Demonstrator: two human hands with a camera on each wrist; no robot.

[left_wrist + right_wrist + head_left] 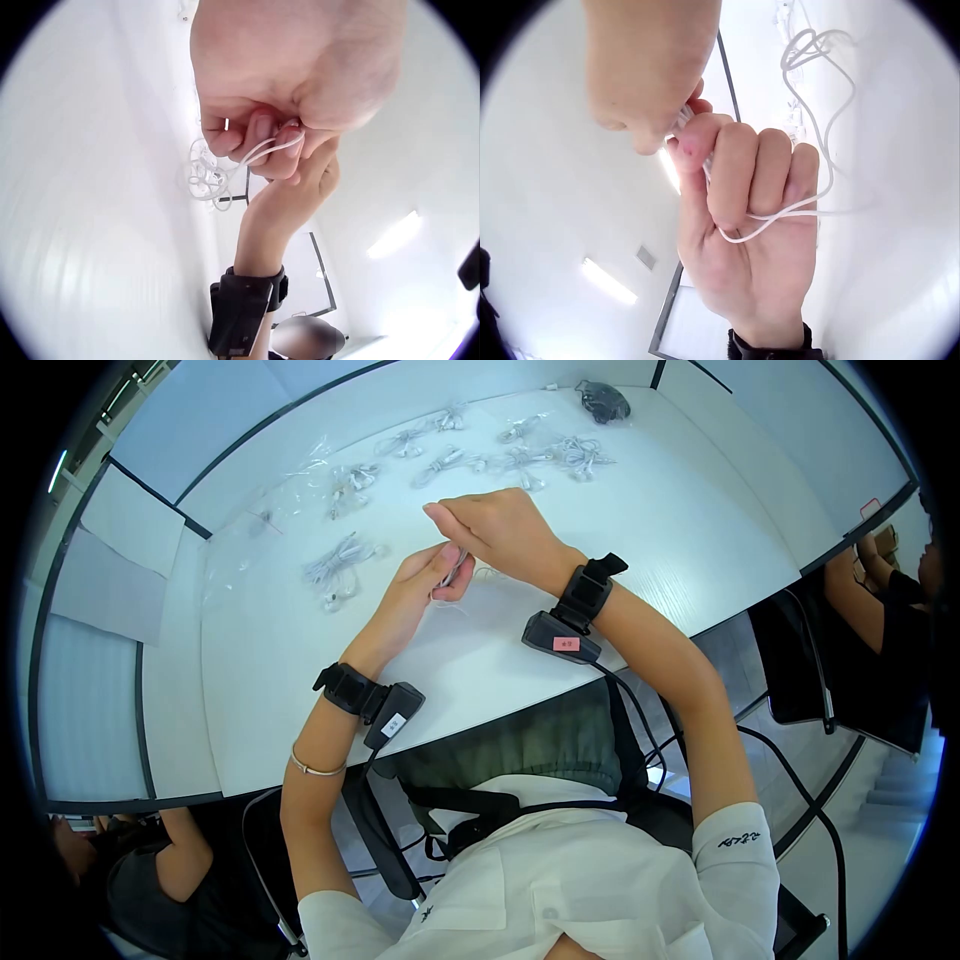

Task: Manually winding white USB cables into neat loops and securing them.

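Observation:
A white cable (681,118), partly folded into a bundle, is held between both hands above the table. The left hand (428,578) curls its fingers round the bundle, and a thin loose strand hangs from them in looping curves in the right wrist view. Close against its thumb and forefinger, the right hand (508,532) bends over and pinches the bundle's upper end. The right fingertips are mostly hidden behind the hand in the head view. Nearest to the left hand on the table lies a coiled white cable (340,565).
Several more coiled white cables (580,457) lie along the back of the white table (700,530). A dark bagged bundle (604,402) sits at the far edge, clear plastic (225,565) at the left. Low partitions enclose the table; other people sit at both sides.

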